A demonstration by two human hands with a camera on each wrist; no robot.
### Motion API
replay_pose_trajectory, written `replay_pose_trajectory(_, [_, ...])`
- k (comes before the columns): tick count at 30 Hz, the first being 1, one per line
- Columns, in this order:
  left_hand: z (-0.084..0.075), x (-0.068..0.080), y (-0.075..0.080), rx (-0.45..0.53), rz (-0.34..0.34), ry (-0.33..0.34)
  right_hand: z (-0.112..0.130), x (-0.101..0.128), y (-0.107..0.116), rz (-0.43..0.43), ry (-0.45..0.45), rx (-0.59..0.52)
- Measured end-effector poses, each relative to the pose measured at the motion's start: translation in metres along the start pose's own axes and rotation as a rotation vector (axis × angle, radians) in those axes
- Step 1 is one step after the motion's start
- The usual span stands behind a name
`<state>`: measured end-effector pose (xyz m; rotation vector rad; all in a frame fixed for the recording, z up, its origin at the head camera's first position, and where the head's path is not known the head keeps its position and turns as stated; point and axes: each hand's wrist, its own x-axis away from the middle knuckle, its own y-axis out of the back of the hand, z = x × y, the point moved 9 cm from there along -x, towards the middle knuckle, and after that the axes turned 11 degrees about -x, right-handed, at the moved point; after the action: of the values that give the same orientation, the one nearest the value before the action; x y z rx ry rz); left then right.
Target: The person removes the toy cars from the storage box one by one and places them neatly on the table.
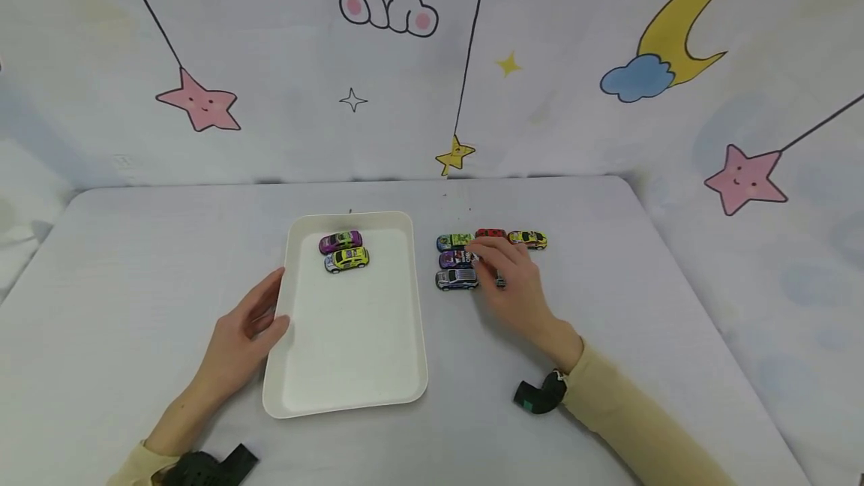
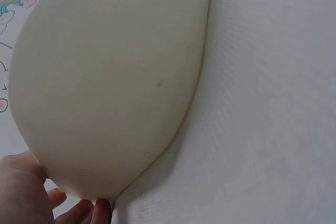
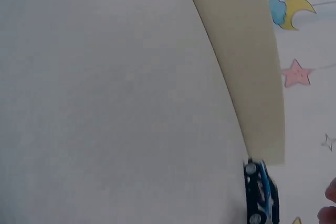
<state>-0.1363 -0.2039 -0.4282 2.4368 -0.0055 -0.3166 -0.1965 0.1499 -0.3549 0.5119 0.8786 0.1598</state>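
Observation:
A white tray [image 1: 344, 336] lies left of centre in the head view, with a purple toy car [image 1: 340, 241] and a yellow toy car [image 1: 347, 259] near its far end. My left hand [image 1: 239, 340] holds the tray's left rim, thumb lapping over the edge; in the left wrist view fingertips [image 2: 101, 211] meet its edge. My right hand [image 1: 516, 287] reaches over a group of toy cars, fingertips beside a dark purple car [image 1: 456, 259]. The hand hides part of the group, and I cannot tell whether it grips one. A dark blue-striped car [image 3: 258, 192] shows in the right wrist view.
Around the right hand stand a green car [image 1: 454, 241], a red car [image 1: 490, 232], a yellow-green car [image 1: 528, 239] and a silver car [image 1: 456, 279]. They rest on a white-covered table [image 1: 607, 306]. A wall with drawn stars and a moon [image 1: 682, 21] stands behind.

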Motion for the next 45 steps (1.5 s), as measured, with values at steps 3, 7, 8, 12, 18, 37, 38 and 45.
replay_pose_trajectory(3, [0.001,0.000,0.001,0.004,-0.003,0.001,0.014,-0.010,-0.019,0.050,0.007,-0.042])
replay_pose_trajectory(7, [0.001,0.001,0.000,0.011,-0.001,0.003,0.027,-0.021,-0.041,0.110,0.003,-0.073])
replay_pose_trajectory(8, [0.001,0.002,0.000,0.014,0.000,0.002,0.029,-0.023,-0.046,0.125,0.006,-0.076])
replay_pose_trajectory(12, [0.000,0.002,0.000,0.019,0.000,-0.001,0.037,-0.031,-0.067,0.182,0.017,-0.067])
replay_pose_trajectory(18, [0.000,0.002,0.000,0.019,0.002,0.000,0.040,-0.039,-0.099,0.270,0.009,-0.028])
replay_pose_trajectory(37, [-0.002,0.002,-0.001,0.020,0.003,0.001,0.014,-0.052,-0.155,0.458,-0.195,0.095])
replay_pose_trajectory(38, [-0.002,0.002,0.000,0.018,0.003,0.001,0.014,-0.051,-0.156,0.470,-0.191,0.107])
replay_pose_trajectory(45, [-0.002,0.002,0.000,0.016,-0.002,0.003,0.012,-0.046,-0.164,0.564,-0.158,0.212])
